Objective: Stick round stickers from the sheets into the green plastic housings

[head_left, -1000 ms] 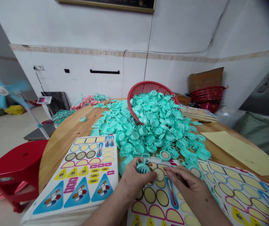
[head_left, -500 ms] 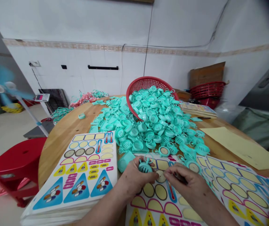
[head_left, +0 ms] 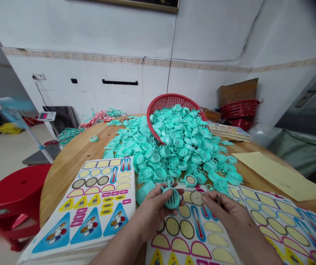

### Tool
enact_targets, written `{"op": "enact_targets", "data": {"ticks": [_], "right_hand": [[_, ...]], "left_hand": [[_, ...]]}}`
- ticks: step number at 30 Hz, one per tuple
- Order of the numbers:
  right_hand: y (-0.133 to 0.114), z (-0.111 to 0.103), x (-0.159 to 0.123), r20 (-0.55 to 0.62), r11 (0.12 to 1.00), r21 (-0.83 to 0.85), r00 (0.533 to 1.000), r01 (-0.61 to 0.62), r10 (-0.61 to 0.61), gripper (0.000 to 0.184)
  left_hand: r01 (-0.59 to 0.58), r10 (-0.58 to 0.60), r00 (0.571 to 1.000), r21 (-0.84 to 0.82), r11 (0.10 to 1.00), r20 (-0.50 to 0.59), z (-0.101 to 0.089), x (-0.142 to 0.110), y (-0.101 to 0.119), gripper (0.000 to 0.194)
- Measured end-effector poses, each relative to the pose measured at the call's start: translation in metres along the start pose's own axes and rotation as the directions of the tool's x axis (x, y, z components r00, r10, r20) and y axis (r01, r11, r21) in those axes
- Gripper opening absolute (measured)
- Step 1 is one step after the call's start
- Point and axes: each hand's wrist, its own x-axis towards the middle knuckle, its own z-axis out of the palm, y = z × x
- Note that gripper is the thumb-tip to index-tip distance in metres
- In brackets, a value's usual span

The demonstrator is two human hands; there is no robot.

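My left hand is closed around a teal plastic toy stopwatch, its slotted round face turned up toward me. Between thumb and finger of my right hand is a round dial sticker, held just right of the toy stopwatch and apart from it. A thin dark object shows in the same hand; its kind I cannot make out. Beneath both hands lies a sticker sheet with several cream blanks where stickers are gone. Beyond my hands, another toy stopwatch carries a round sticker on its face.
A red basket lies tipped, teal pieces heaped from it over the wooden table. Left is a stack of sticker sheets; right are used sheets and yellow paper. A red stool stands left.
The round sticker has come off the sheet into my right hand's pinch. My left hand has turned the toy stopwatch face up. The view has tilted slightly upward.
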Motion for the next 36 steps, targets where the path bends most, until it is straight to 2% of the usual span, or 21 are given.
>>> {"op": "enact_targets", "data": {"ticks": [3,8,13,17,23,28,36], "right_hand": [[-0.004,0.001,-0.003,0.030,0.998,0.054,0.999,-0.033,0.031,0.027],[0.002,-0.002,-0.001,0.142,0.999,-0.037,0.990,-0.020,0.025,0.029],[0.003,0.001,0.000,0.182,0.999,-0.041,0.983,-0.001,0.008,0.027],[-0.001,0.004,-0.001,0.222,0.998,-0.048,0.975,0.032,-0.020,0.027],[0.004,0.005,0.000,0.233,0.996,-0.068,0.972,0.052,-0.035,0.023],[0.008,0.004,0.001,0.290,0.988,-0.138,0.957,0.070,-0.028,0.025],[0.008,0.006,0.001,0.273,0.987,-0.158,0.962,0.037,0.008,0.026]], "left_hand": [[0.004,-0.004,1.000,0.010,1.000,0.017,0.003,0.000,-0.002,0.031],[0.007,-0.007,1.000,0.002,1.000,-0.013,0.006,0.001,-0.005,0.028],[0.071,-0.061,0.993,-0.098,0.993,0.097,0.006,0.001,-0.009,0.037],[0.087,-0.078,0.994,-0.126,0.988,0.074,0.007,0.001,-0.010,0.032],[0.088,-0.081,0.995,-0.107,0.990,0.064,0.009,0.001,-0.013,0.028],[0.079,-0.076,0.996,-0.089,0.993,0.045,0.009,0.001,-0.015,0.027],[0.037,-0.031,0.997,-0.085,0.996,0.073,0.009,0.002,-0.021,0.024]]}}
